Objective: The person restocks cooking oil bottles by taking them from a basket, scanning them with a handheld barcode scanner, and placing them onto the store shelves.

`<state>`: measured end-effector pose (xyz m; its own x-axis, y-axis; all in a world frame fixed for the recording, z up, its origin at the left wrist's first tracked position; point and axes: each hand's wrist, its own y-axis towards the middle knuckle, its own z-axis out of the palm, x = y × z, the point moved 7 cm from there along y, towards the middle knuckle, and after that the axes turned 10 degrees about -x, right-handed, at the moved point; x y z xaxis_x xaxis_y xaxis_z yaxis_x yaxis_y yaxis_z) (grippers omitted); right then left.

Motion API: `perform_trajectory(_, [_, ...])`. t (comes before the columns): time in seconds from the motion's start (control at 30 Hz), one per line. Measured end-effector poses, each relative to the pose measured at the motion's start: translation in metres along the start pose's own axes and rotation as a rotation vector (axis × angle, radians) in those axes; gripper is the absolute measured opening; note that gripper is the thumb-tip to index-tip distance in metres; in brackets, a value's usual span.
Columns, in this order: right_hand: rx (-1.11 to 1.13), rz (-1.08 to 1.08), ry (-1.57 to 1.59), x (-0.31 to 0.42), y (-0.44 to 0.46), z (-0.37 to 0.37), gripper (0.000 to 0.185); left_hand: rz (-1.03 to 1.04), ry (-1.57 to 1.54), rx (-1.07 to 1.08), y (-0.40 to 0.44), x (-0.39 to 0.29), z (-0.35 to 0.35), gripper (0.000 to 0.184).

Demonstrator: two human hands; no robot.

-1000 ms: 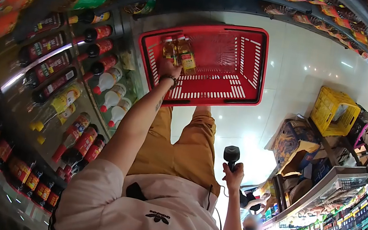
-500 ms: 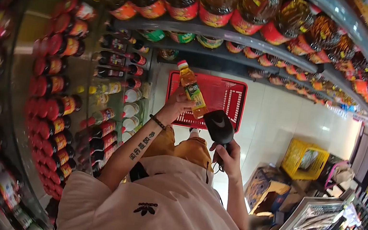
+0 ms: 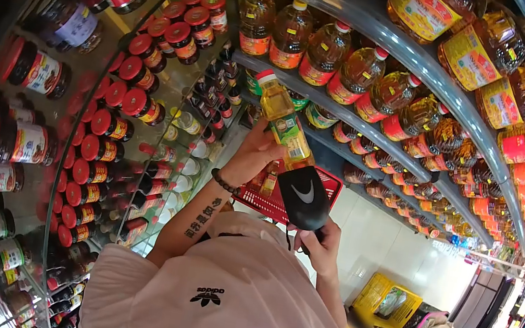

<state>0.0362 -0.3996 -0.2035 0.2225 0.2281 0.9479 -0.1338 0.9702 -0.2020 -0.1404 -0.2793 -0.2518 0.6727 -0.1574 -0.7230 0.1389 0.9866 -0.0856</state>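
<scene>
My left hand (image 3: pixel 259 153) is wrapped round a small clear bottle of golden cooking oil (image 3: pixel 285 120) with a red cap and a green-and-yellow label. The bottle leans, cap up and to the left. In my right hand (image 3: pixel 321 243) is a black handheld barcode scanner (image 3: pixel 304 197); its broad head lies at the bottle's base, and I cannot tell whether they touch. Beneath both hands a red shopping basket (image 3: pixel 330 188) is partly hidden, with an amber bottle (image 3: pixel 269 182) showing in it.
Glass shelves of red-lidded sauce jars (image 3: pixel 122 130) rise on the left. Ahead, grey shelves (image 3: pixel 353 120) carry rows of large oil bottles (image 3: pixel 359 74). A yellow crate (image 3: pixel 385 299) stands on the pale tiled floor (image 3: pixel 375 235) at the right.
The view has tilted up toward the shelves, so the basket and crate sit lower. The oil bottle and scanner appear larger and closer; both hands keep their hold.
</scene>
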Motion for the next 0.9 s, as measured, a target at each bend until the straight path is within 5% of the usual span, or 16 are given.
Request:
perform_trajectory(0.3, [0.062,-0.050,-0.084,0.007,0.016,0.028,0.020,0.199,0.069,-0.018,-0.016,-0.043,-0.014,0.074])
perform_trajectory(0.9, [0.122,-0.033,-0.049,0.014,0.029,0.052,0.026,0.225,0.093,-0.068,-0.023,-0.067,-0.022,0.073])
